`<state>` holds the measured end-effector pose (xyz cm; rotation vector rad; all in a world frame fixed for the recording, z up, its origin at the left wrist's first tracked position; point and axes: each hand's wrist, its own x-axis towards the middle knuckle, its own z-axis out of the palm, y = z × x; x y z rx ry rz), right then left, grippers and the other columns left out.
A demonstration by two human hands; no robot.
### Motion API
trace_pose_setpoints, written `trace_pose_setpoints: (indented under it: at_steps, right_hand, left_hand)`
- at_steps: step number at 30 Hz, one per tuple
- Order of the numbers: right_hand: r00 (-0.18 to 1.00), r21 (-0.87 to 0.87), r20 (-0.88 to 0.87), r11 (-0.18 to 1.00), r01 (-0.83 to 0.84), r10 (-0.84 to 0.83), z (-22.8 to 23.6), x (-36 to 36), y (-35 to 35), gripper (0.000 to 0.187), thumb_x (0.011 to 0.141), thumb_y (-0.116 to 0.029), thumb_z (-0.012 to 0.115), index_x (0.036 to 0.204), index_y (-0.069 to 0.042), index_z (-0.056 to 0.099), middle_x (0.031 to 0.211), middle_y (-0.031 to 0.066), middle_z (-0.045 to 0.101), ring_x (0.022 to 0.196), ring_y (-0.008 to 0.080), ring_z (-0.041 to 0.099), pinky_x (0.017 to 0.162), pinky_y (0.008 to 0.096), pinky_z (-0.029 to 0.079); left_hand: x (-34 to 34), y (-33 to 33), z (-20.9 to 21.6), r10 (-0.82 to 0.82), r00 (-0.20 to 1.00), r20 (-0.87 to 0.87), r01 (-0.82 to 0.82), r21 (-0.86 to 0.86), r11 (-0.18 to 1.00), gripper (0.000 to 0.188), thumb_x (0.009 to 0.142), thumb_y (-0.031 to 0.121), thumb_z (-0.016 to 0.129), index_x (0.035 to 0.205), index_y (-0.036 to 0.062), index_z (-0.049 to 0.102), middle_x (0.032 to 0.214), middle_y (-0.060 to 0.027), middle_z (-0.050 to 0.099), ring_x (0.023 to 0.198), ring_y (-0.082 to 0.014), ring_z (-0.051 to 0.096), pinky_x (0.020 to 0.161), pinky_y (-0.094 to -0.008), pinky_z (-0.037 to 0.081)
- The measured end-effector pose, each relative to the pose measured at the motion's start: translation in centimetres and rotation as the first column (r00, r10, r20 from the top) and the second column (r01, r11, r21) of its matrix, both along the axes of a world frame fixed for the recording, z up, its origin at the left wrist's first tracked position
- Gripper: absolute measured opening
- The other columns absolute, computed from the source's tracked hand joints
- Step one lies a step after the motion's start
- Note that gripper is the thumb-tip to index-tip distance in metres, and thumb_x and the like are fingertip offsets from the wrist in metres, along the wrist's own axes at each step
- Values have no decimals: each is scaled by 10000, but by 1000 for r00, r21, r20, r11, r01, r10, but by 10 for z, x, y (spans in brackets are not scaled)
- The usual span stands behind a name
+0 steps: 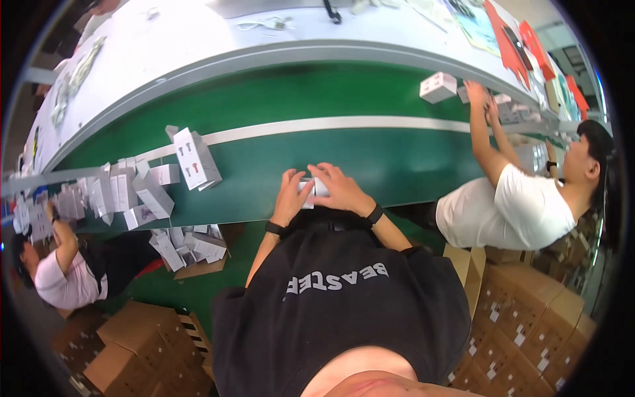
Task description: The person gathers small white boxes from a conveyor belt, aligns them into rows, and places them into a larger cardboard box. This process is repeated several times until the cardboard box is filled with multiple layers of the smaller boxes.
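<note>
A small white box (321, 188), partly covered by fingers, is at the middle of the view, at the near edge of a long green table (264, 159) and just in front of the wearer's dark shirt (344, 284). The person's left hand (288, 198) curls around its left side, and the right hand (345, 192) closes over it from the right. The fingers of both hands are bent in close, holding the box between them; a dark gap shows between two white parts, and whether these are one piece or two I cannot tell. Each wrist wears a black band.

To the left on the table, well apart from the hands, a taller white box (196, 162) with small printed pictures leans at an angle. Beside it lies a jumbled heap of white boxes (122, 192), and below the table edge an open carton (200, 268) holds more. Far left, a co-worker (59, 281) reaches into the heap.

To the right, a co-worker in a white top (516, 205) reaches across the table near another white box (438, 87). A raised white shelf (192, 33) along the far side carries a white cable (261, 25). Brown cartons (522, 317) are stacked lower right.
</note>
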<state>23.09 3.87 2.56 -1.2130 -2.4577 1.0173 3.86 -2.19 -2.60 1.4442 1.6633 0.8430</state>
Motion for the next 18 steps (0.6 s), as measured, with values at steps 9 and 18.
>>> trace_pose_setpoints:
  at_steps: [9, 18]
  right_hand:
    - [109, -804, -591, 572, -161, -799, 59, 46, 14, 706, 979, -95, 482, 1599, -154, 149, 1592, 232, 259, 1443, 386, 334, 1137, 544, 346]
    - [101, -470, -882, 841, -269, -460, 151, 45, 3, 988, 801, 156, 380, 1604, -236, -41, 1633, 253, 90, 1488, 464, 185, 1127, 656, 302]
  left_hand:
    - [12, 1, 12, -73, 868, -491, 208, 226, 951, 506, 925, 311, 679, 1351, 70, 547, 1372, -188, 497, 1318, -360, 450, 1083, -530, 353]
    - [29, 0, 11, -72, 798, -598, 245, 214, 946, 559, 914, 419, 662, 1336, 68, 557, 1351, -158, 533, 1322, -345, 451, 1106, -635, 265]
